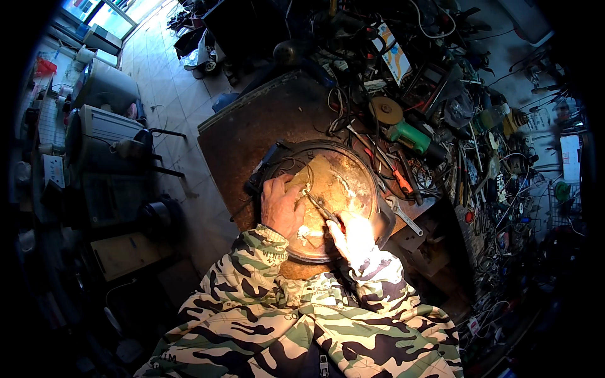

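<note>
In the lamplight before me lies a round, rusty metal pan or lid [368,183] with a dark rim. A yellowish flat piece [322,170] rests on it. My left hand [282,205] is over the left part, its fingers bent together beside that piece. What they grip, perhaps a thin wire, is too small to make out. My right hand [351,233], brightly lit, is closed around a pair of pliers [320,206]. The pliers' narrow jaws point up and left, close to my left fingertips.
Beneath the pan is a brown worktable [233,135]. To the right are a green angle grinder [409,137], an orange-handled tool [402,181] and a wrench [408,217]. Tangled cables and parts [498,183] crowd the far right. A stool [157,214] stands left on the tiled floor [167,94].
</note>
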Motion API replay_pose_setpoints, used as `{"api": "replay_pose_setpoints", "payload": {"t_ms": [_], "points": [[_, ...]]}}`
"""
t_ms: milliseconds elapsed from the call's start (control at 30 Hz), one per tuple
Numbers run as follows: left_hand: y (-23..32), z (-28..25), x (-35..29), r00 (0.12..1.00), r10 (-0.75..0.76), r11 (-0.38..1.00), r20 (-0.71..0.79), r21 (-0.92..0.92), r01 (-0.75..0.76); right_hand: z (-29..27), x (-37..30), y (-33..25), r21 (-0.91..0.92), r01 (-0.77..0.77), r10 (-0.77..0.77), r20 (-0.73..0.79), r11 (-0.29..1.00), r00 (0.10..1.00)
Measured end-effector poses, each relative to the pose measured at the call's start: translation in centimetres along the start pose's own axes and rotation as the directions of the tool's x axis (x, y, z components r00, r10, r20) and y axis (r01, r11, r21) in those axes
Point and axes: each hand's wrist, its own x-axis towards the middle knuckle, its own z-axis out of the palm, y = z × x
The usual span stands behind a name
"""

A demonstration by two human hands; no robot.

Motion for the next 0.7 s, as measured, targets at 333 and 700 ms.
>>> {"api": "replay_pose_setpoints", "payload": {"t_ms": [333, 700], "points": [[-0.9, -0.1, -0.4, 1.000, -0.021, 0.999, 0.017, -0.036, 0.021, -0.4, -0.6, -0.4, -0.227, 0.060, -0.078, -0.073, 0.972, 0.994], [-0.8, 0.9, -0.3, 0.998, -0.052, 0.998, -0.026, 0.043, 0.054, 0.1, -0.3, 0.0, -0.188, 0.050, -0.068, -0.091, 0.981, 0.994]]}}
